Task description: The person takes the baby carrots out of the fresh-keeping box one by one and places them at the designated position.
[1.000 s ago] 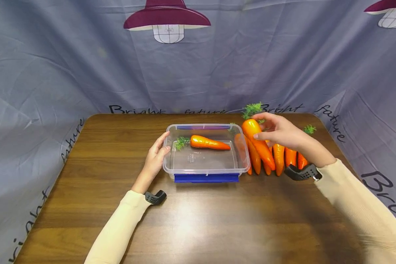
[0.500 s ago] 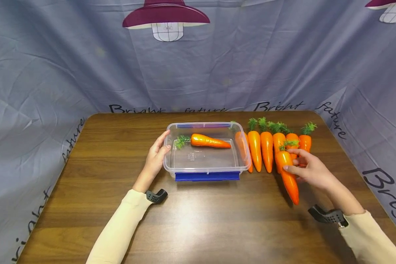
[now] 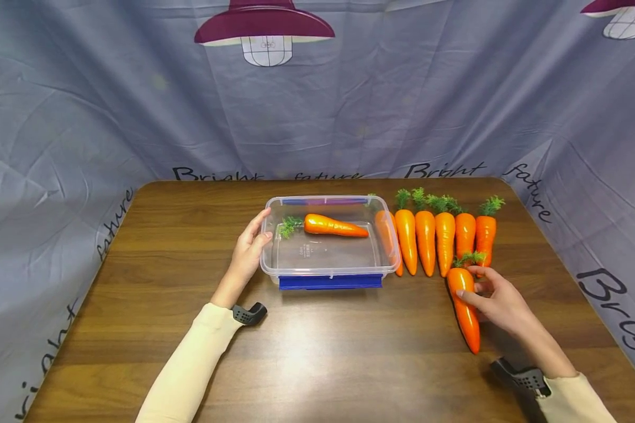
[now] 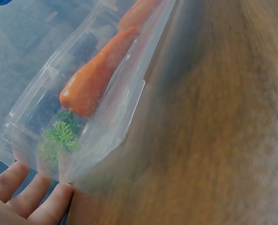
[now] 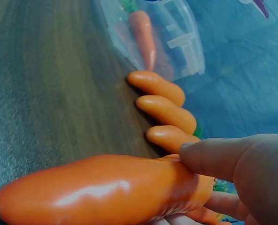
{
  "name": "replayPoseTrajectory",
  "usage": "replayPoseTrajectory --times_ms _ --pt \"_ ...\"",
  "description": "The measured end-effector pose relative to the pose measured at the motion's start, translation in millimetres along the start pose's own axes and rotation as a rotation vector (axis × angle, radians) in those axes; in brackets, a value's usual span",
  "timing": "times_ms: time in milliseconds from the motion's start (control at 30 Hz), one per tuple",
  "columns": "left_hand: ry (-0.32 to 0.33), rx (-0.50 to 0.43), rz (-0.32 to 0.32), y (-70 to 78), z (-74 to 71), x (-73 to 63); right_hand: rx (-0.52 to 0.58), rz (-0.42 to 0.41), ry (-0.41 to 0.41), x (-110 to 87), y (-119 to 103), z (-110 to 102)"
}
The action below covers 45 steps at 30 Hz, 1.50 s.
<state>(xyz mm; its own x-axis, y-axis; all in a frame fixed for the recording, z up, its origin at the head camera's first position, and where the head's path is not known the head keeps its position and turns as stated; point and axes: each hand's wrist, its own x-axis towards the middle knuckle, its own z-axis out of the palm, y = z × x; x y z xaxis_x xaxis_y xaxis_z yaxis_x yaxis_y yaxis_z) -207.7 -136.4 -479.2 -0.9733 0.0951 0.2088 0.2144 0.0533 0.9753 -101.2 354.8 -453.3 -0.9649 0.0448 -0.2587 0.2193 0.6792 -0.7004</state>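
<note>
In the head view my right hand (image 3: 501,302) pinches the thick upper end of an orange carrot (image 3: 467,314) with a green leafy top. Its tip points toward the front of the table, and it appears to lie on the wood in front of the row. My left hand (image 3: 247,249) rests against the left wall of a clear plastic container (image 3: 329,272) with a blue latch. In the left wrist view its fingertips (image 4: 59,199) touch the outside of that wall. One carrot (image 3: 334,226) lies crosswise inside the container, leaves to the left.
Right of the container, several carrots (image 3: 425,241) lie side by side, leaves toward the back; the leftmost is partly seen through the container wall. The wooden table (image 3: 317,364) ends at a grey-blue curtain (image 3: 402,117) with printed lamps and lettering.
My right hand has carried the carrot from above the row, beside the container, to the right and down toward the front of the table. The left hand has stayed at the container.
</note>
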Motion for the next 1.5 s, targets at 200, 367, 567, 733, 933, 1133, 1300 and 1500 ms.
replayPoseTrajectory --times_ms 200,367,567,733,933,1133,1300,1500 --pt "0.003 0.015 0.029 2.3 -0.3 1.1 -0.007 0.035 0.013 -3.4 -4 -7" --pt "-0.008 0.003 0.037 4.1 -1.4 1.3 -0.038 -0.023 0.069 -4.2 -21 -23" --pt "0.002 0.008 0.023 4.1 -2.4 1.3 -0.048 -0.145 0.084 16.2 -57 -40" --pt "-0.002 -0.002 0.017 2.3 -1.1 1.9 -0.042 -0.201 0.026 38.0 -103 -44" --pt "-0.018 -0.028 0.014 -0.3 1.8 1.7 -0.109 -0.262 -0.084 60.0 -155 -32" --pt "-0.005 -0.014 0.025 0.7 1.8 0.5 -0.188 -0.326 -0.189 81.0 -195 -11" --pt "-0.004 -0.004 0.031 -0.2 -0.5 -0.3 -0.229 -0.381 -0.246 95.0 -218 12" --pt "-0.008 -0.001 0.021 -0.1 -0.2 -0.8 -0.315 -0.423 -0.286 109.7 -234 36"
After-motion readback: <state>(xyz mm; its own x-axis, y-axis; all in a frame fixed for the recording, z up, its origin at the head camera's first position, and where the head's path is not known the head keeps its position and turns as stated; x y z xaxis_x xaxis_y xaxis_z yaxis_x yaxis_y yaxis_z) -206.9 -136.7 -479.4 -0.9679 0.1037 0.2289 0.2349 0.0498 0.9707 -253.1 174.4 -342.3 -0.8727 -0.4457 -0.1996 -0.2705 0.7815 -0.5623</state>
